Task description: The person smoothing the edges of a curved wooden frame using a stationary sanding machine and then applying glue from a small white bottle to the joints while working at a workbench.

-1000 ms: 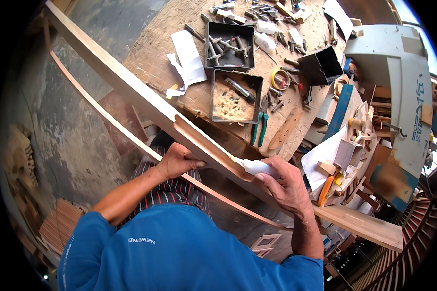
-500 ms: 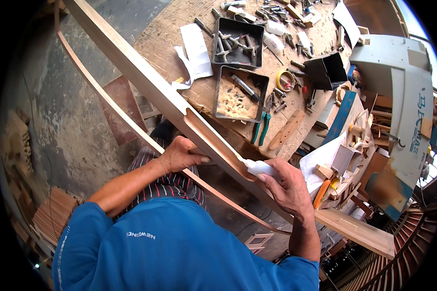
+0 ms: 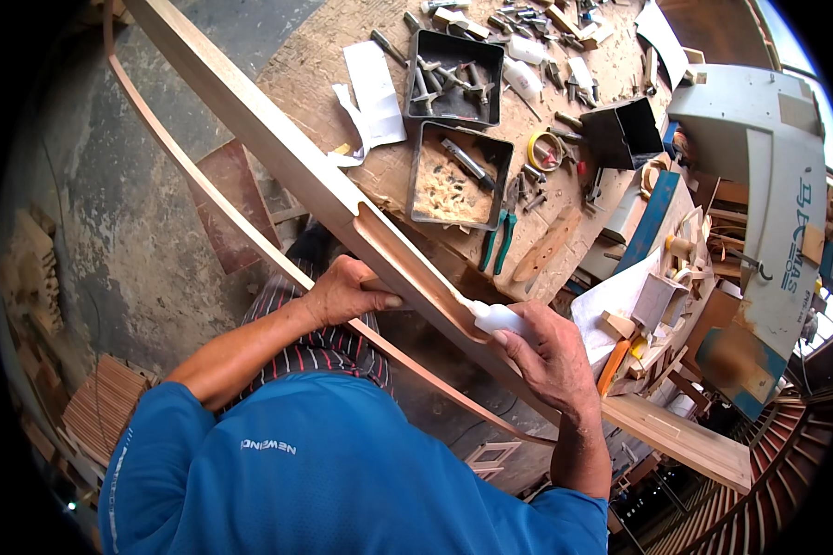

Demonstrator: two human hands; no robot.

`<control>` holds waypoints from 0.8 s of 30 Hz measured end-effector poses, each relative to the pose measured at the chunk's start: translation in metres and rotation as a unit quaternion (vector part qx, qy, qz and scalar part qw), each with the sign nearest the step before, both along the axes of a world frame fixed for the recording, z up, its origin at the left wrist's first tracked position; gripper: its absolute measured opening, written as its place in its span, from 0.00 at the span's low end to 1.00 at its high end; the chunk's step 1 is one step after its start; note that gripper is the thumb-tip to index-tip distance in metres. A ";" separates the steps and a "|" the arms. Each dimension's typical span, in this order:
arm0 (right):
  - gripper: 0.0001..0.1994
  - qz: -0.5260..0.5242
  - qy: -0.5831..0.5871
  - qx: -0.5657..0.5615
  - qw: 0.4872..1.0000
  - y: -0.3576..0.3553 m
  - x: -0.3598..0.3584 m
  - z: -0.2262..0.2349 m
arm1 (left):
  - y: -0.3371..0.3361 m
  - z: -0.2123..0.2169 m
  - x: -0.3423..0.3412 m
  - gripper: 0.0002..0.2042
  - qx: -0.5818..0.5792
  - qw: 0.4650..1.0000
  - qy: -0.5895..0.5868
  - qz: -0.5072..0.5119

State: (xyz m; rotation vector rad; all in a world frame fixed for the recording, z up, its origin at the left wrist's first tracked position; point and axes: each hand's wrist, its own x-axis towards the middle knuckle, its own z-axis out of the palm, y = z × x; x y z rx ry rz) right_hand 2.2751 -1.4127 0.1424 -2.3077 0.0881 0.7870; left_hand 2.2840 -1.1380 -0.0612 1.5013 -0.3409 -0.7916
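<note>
A long wooden beam (image 3: 278, 153) slants across in front of me, with a hollowed recess (image 3: 407, 259) cut in its side. My right hand (image 3: 551, 356) is closed around a white squeeze bottle (image 3: 502, 319), which lies tilted with its narrow nozzle at the edge of the recess. My left hand (image 3: 347, 294) is closed beside the beam, thumb stretched toward it. Between its thumb and fingers shows part of a small piece of wood (image 3: 372, 284); the rest is hidden. A long, thin, curved wooden strip (image 3: 208, 190) passes under my left forearm.
Beyond the beam, a workbench (image 3: 315, 65) carries router bits in a black tray (image 3: 453, 120), a tray of shavings (image 3: 463, 222), green-handled pliers (image 3: 504, 245), yellow tape (image 3: 544, 151) and paper (image 3: 375, 92). A grey machine (image 3: 759, 213) stands at the right.
The bottle and my right hand have shifted very slightly to the right along the recess. My left hand stays almost in place.
</note>
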 end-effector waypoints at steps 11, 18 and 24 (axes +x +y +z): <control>0.14 0.004 -0.007 -0.005 1.000 0.000 0.001 0.000 | -0.002 -0.005 -0.002 0.19 0.008 0.999 -0.029 0.021; 0.14 0.011 -0.013 -0.009 1.000 -0.001 0.002 0.000 | -0.001 -0.004 -0.002 0.19 0.007 1.000 -0.003 0.008; 0.14 0.004 -0.006 -0.012 1.000 0.001 0.000 0.002 | -0.003 -0.005 -0.003 0.18 -0.016 0.999 -0.042 0.029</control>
